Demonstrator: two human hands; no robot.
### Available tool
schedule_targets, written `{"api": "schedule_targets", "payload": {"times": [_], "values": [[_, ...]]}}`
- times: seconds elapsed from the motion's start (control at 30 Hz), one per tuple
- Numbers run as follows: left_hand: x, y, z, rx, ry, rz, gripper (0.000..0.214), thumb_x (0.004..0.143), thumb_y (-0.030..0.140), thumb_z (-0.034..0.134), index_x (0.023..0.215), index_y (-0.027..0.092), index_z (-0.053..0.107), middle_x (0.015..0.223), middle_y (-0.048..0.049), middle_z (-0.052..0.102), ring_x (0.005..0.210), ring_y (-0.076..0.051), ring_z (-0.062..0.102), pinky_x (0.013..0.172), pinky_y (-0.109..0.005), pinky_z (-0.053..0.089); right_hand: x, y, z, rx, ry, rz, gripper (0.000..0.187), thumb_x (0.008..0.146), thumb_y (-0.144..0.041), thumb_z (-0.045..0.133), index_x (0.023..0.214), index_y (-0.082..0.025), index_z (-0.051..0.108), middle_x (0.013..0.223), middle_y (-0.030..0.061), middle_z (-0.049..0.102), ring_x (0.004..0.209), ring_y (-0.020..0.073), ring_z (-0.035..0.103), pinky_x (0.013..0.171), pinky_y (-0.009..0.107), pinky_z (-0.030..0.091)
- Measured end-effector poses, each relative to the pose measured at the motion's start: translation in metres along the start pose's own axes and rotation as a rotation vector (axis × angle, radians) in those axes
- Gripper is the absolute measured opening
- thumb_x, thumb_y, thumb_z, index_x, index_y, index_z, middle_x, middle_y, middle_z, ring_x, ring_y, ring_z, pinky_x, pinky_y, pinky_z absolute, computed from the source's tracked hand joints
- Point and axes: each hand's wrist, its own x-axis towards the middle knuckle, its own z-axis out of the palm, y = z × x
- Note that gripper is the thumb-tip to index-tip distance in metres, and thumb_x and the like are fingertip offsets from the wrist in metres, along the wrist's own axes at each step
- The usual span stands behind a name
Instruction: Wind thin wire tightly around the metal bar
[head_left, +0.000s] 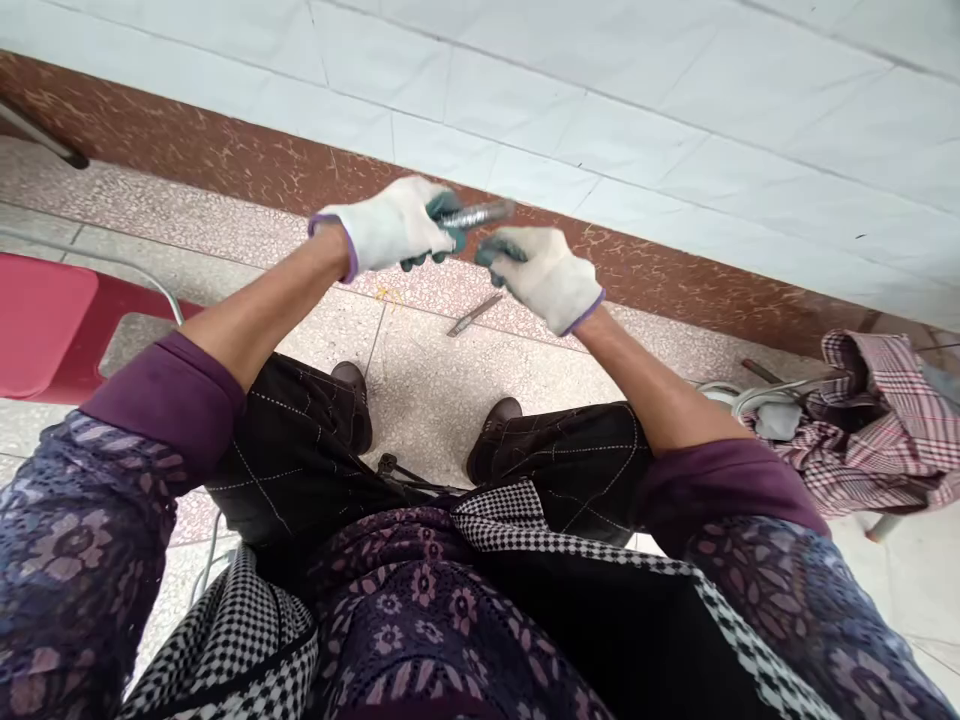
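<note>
My left hand point(409, 228), in a white glove with green-coated fingertips and a purple cuff, is closed around a short silvery metal rod point(480, 214). The rod juts out to the right past my thumb and is blurred, so its exact kind is unclear. Just below its free end is my right hand point(540, 270), gloved the same way, with its fingers curled together. What those fingers pinch, if anything, is hidden. Under the hands, a thin greyish strip-like piece point(475, 314) lies on the speckled floor, with a few yellow shreds point(390, 296) to its left.
A white tiled wall point(525, 90) with a reddish-brown base band point(225, 150) runs across in front. On the left stands a red plastic seat point(45, 325) with a metal frame. Checked cloth point(892, 430) hangs at the right. My shoes point(495, 430) are on the floor.
</note>
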Motion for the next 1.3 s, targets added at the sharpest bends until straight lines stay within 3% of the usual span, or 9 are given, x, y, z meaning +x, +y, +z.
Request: {"api": "schedule_targets", "payload": {"times": [0.1,0.2,0.5,0.67,0.83,1.0,1.13,1.23,1.3], "values": [[0.018,-0.013,0.02,0.319,-0.093,-0.092,0.03,0.078,0.026,0.069,0.106,0.017,0.073,0.073,-0.003,0.061,0.071,-0.017,0.051,0.066,-0.027,0.035,-0.005,-0.006,0.003,-0.23,-0.115,0.018,0.024,0.098,-0.033,0.054,0.103,-0.023,0.075,0.096,0.0072,0.072,0.089,0.0249,0.067,0.081,0.038,0.05],[0.022,-0.016,0.038,0.327,-0.24,-0.075,0.025,0.073,0.025,0.071,0.097,0.021,0.075,0.064,-0.0025,0.056,0.07,-0.021,0.052,0.068,-0.031,0.035,0.001,0.006,-0.001,-0.283,-0.149,0.021,0.025,0.099,-0.034,0.054,0.1,-0.022,0.076,0.092,0.0062,0.072,0.087,0.0236,0.067,0.078,0.036,0.048],[0.018,-0.01,0.027,-0.049,-0.122,0.047,0.043,0.078,0.03,0.064,0.118,0.017,0.071,0.093,-0.0053,0.069,0.077,-0.016,0.059,0.069,-0.029,0.043,0.007,0.051,0.009,0.287,-0.007,0.139,0.024,0.089,-0.021,0.054,0.098,-0.013,0.075,0.074,0.0042,0.066,0.057,0.0113,0.054,0.055,0.027,0.043],[0.026,-0.015,0.022,0.303,-0.052,-0.048,0.044,0.087,0.038,0.059,0.125,0.019,0.068,0.093,-0.0078,0.069,0.076,-0.018,0.059,0.068,-0.031,0.043,0.002,0.015,0.012,-0.07,-0.069,0.02,0.023,0.094,-0.021,0.056,0.098,-0.019,0.078,0.091,0.0054,0.073,0.08,0.0166,0.064,0.073,0.029,0.045],[0.026,-0.015,0.031,0.646,-0.214,-0.015,0.04,0.088,0.035,0.055,0.122,0.026,0.072,0.093,-0.0082,0.071,0.075,-0.022,0.061,0.067,-0.033,0.041,0.01,0.005,0.001,-0.272,-0.08,-0.003,0.025,0.097,-0.03,0.056,0.102,-0.019,0.078,0.092,0.0067,0.073,0.082,0.0203,0.064,0.07,0.032,0.042],[0.016,-0.019,0.03,0.332,-0.239,0.144,0.032,0.082,0.032,0.062,0.11,0.021,0.074,0.091,-0.0043,0.072,0.074,-0.016,0.058,0.066,-0.029,0.04,0.023,0.03,-0.001,0.114,0.009,0.037,0.021,0.087,-0.027,0.059,0.091,-0.018,0.078,0.085,0.0051,0.072,0.073,0.0164,0.06,0.063,0.029,0.044],[0.012,-0.02,0.025,-0.048,-0.185,0.03,0.033,0.082,0.028,0.063,0.111,0.016,0.069,0.085,-0.0048,0.068,0.064,-0.012,0.054,0.058,-0.027,0.041,0.027,0.041,0.009,0.541,-0.021,0.05,0.02,0.079,-0.029,0.061,0.082,-0.013,0.072,0.071,0.0054,0.066,0.056,0.0129,0.053,0.05,0.027,0.043],[0.015,-0.023,0.02,-0.185,-0.107,-0.058,0.035,0.086,0.027,0.058,0.117,0.013,0.065,0.088,-0.008,0.068,0.06,-0.011,0.052,0.055,-0.027,0.042,0.025,0.033,0.021,0.579,-0.065,0.084,0.019,0.078,-0.026,0.06,0.085,-0.013,0.072,0.068,0.0051,0.065,0.054,0.0133,0.055,0.048,0.027,0.042],[0.019,-0.029,0.017,-0.03,-0.035,-0.064,0.034,0.088,0.029,0.057,0.117,0.014,0.066,0.09,-0.009,0.068,0.063,-0.013,0.054,0.058,-0.028,0.043,0.022,0.022,0.025,0.446,-0.09,0.081,0.02,0.081,-0.026,0.06,0.088,-0.013,0.074,0.07,0.0056,0.067,0.057,0.0141,0.058,0.052,0.027,0.044]]}}
